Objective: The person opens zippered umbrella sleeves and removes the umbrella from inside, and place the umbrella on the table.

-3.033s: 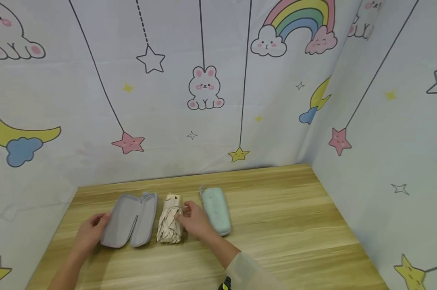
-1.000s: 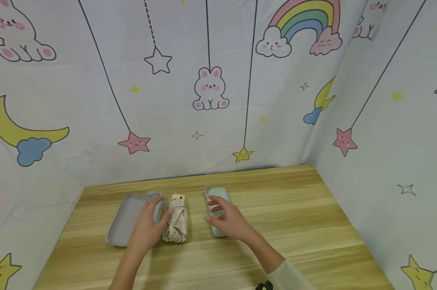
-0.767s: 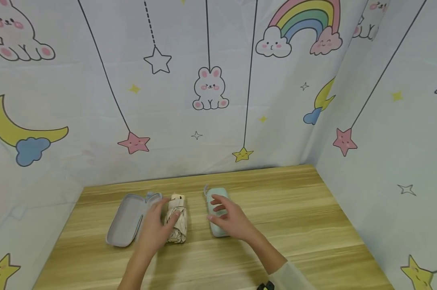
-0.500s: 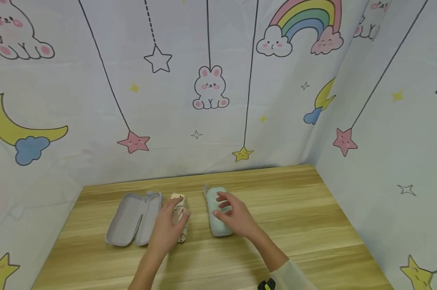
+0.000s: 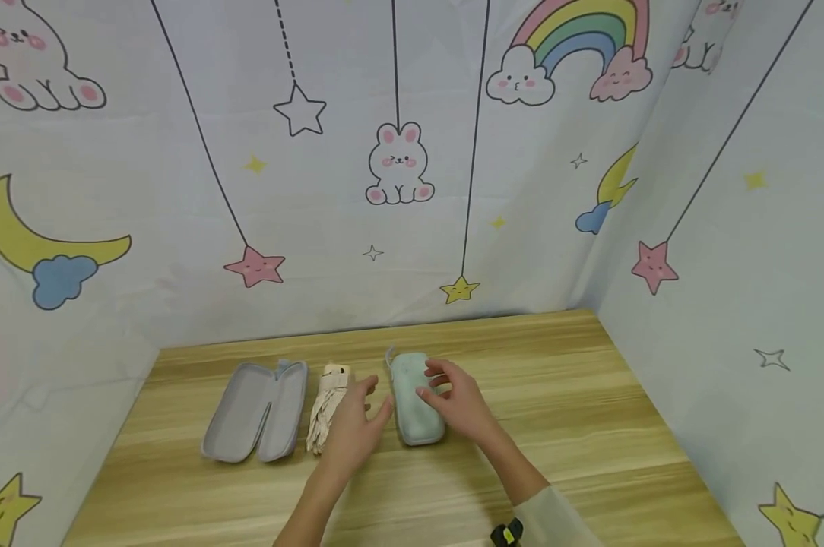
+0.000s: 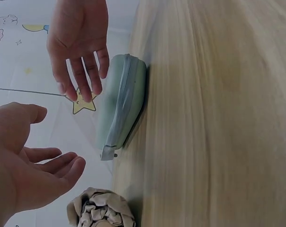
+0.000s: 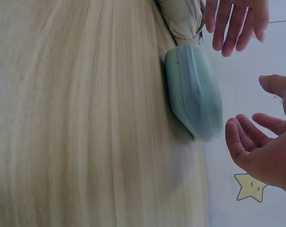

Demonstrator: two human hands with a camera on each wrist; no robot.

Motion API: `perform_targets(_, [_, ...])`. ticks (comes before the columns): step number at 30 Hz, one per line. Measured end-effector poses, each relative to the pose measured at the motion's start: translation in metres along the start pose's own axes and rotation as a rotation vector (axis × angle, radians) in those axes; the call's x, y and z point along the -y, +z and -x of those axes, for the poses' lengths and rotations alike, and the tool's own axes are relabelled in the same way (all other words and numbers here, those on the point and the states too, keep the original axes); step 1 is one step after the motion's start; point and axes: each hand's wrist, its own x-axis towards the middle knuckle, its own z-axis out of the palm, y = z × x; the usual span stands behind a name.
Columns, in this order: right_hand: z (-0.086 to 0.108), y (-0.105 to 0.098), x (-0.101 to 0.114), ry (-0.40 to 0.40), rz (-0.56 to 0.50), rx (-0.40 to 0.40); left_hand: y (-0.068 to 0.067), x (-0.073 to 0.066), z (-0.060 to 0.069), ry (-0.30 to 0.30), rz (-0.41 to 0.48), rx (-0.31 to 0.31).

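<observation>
A mint-green zipped case (image 5: pixel 410 410) lies closed on the table, with a small strap loop at its far end. My right hand (image 5: pixel 461 403) hovers at its right side with loosely curved fingers; both wrist views show a gap to the case (image 7: pixel 195 94). Between the case and a beige folded compact umbrella (image 5: pixel 323 410), my left hand (image 5: pixel 357 425) hangs with thumb and fingers apart, holding nothing. It partly covers the umbrella in the head view. The umbrella's gathered fabric (image 6: pixel 100 208) shows at the bottom of the left wrist view.
Left of the umbrella, a grey hard case (image 5: pixel 237 418) lies spread flat with both halves facing up. The wood-grain table (image 5: pixel 562 410) meets a white cartoon-printed curtain (image 5: pixel 316 205) at the back and right.
My left hand has left the grey case and moved right, passing over the umbrella. My right hand has gone from the umbrella to the mint case's right side. The objects stay put.
</observation>
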Motion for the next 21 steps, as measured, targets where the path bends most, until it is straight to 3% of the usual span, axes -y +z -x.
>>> perform_targets(10, [-0.001,-0.003,-0.016,0.054,-0.015,-0.051,0.029,0.015,-0.009,-0.062,0.083,0.009])
perform_targets(21, [-0.001,0.000,-0.029,0.132,0.017,-0.046,0.044,0.018,-0.014,-0.146,0.102,0.027])
